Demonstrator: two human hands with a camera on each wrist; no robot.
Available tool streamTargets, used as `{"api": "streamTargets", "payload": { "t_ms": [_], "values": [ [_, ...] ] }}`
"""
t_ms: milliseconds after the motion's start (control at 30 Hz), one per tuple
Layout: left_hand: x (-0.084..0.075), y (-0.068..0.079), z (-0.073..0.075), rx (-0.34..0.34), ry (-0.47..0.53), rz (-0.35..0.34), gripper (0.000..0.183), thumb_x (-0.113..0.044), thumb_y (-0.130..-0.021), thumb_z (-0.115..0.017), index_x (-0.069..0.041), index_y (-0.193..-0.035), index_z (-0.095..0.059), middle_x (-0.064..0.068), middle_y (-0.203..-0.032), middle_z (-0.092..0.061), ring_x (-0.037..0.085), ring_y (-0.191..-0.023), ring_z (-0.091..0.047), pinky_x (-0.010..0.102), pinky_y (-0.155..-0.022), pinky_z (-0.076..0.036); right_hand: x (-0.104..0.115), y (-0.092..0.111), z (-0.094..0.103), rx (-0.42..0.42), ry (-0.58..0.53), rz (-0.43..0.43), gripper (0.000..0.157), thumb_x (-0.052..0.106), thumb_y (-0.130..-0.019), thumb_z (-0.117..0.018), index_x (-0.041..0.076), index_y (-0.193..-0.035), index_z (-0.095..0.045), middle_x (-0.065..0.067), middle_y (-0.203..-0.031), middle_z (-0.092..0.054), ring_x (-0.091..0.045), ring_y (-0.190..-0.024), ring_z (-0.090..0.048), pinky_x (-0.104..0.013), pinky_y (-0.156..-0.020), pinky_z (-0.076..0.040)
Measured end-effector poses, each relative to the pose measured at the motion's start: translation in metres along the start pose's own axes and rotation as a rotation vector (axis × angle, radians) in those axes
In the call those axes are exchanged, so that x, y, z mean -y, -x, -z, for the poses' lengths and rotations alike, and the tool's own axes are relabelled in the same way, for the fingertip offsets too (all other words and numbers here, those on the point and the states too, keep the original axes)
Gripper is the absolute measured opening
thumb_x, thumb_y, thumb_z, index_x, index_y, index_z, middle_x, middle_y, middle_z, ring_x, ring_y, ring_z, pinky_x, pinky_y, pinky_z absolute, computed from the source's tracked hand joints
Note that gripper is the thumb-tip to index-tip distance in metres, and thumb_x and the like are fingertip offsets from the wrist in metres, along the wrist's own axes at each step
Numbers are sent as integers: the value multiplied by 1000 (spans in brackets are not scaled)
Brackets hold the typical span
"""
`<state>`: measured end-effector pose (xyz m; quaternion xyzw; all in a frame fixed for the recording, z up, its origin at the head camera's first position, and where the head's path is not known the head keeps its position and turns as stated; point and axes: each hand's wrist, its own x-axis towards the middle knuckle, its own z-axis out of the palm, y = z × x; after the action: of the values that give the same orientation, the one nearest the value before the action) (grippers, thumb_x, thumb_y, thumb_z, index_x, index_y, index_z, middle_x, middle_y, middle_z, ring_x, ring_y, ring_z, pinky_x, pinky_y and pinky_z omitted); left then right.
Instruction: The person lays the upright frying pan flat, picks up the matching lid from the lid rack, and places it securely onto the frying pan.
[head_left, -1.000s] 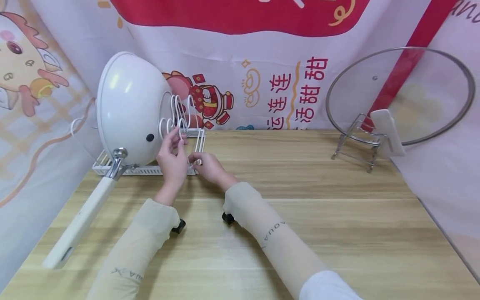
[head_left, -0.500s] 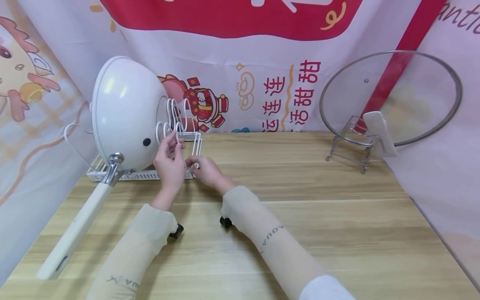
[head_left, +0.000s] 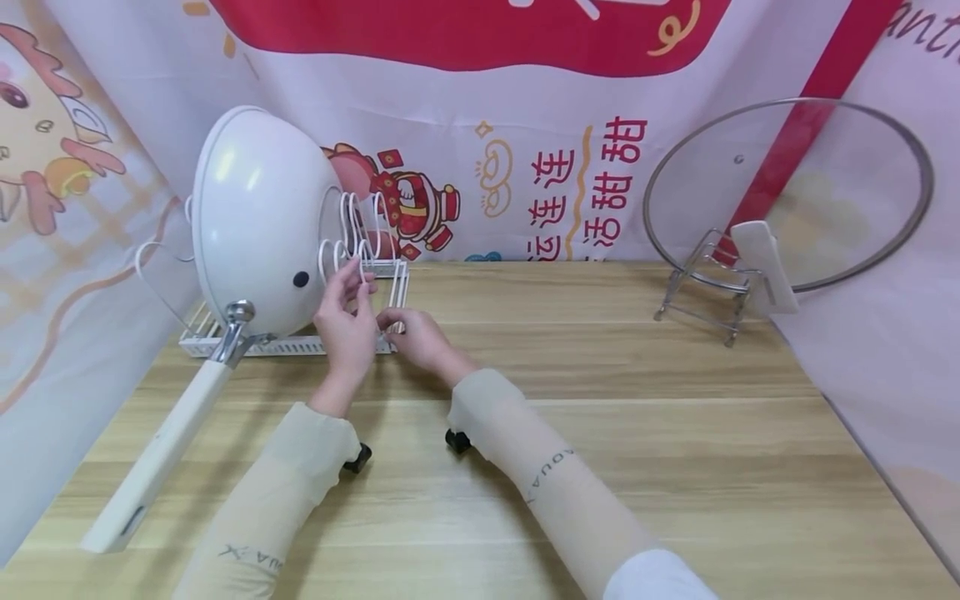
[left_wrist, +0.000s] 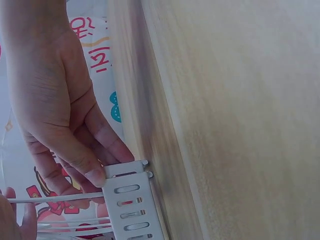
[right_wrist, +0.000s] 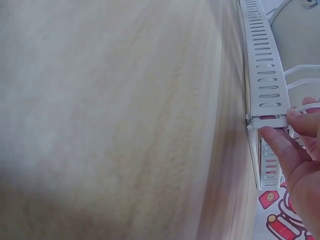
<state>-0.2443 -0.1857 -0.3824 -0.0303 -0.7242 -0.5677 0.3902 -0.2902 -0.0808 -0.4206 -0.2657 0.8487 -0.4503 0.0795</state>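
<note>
A white wok [head_left: 258,217] stands tilted on its side in a white slotted rack [head_left: 288,345], its long handle [head_left: 157,458] slanting toward the front left. My left hand [head_left: 348,329] pinches one of the rack's white wire dividers [left_wrist: 57,198], just below its looped top. At the rack's front right corner, my right hand [head_left: 420,337] grips the end piece between thumb and fingers, as the right wrist view shows near the slotted rail [right_wrist: 265,65]. In the left wrist view that same end [left_wrist: 131,200] sits at the fingertips of the right hand [left_wrist: 55,100].
To the right, a glass lid [head_left: 795,192] leans in a small metal stand [head_left: 701,312], with a white flat piece [head_left: 765,258] on it. Printed cloth [head_left: 450,108] hangs behind and at both sides of the wooden table [head_left: 600,358].
Both hands keep their places on the rack and divider. The head view has shifted slightly; the wok and lid stay put.
</note>
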Motion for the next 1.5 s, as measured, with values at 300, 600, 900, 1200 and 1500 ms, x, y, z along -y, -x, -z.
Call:
{"api": "streamTargets", "payload": {
  "t_ms": [300,600,900,1200,1500],
  "values": [
    [0,1,-4,15,3,2,38,10,-98,-59,-1,-134,-63,20,-113,-71,31,-101,-70,29,-90,-58,-1,2,5,-2,19,-8,27,-5,-95,-66,7,-119,-72,-5,-120,-70,-17,-118,-62,-25,-101,-50],
    [2,2,-6,20,-7,-14,39,11,-98,-58,1,-135,-61,19,-113,-71,35,-101,-69,33,-91,-59,-3,3,6,-5,28,-1,27,-5,-95,-66,8,-118,-72,-4,-119,-71,-18,-118,-62,-26,-102,-50],
    [-1,4,-8,30,-6,-22,40,13,-97,-57,0,-135,-61,19,-114,-70,38,-102,-68,25,-90,-57,-3,7,8,-3,26,-18,27,-4,-96,-66,8,-119,-71,-4,-120,-70,-18,-120,-61,-28,-103,-49],
    [-3,9,-5,28,-23,-7,39,11,-97,-58,0,-135,-61,20,-114,-70,33,-102,-69,25,-90,-57,-4,10,5,2,22,-21,27,-2,-97,-66,9,-121,-70,-3,-121,-70,-17,-119,-62,-28,-101,-51],
    [-4,8,-7,38,-19,-27,40,13,-97,-58,-1,-135,-61,19,-114,-71,35,-100,-69,25,-90,-57,-5,12,6,-12,-6,-35,27,-3,-96,-66,9,-120,-71,-3,-120,-70,-17,-118,-62,-28,-100,-52]
  ]
}}
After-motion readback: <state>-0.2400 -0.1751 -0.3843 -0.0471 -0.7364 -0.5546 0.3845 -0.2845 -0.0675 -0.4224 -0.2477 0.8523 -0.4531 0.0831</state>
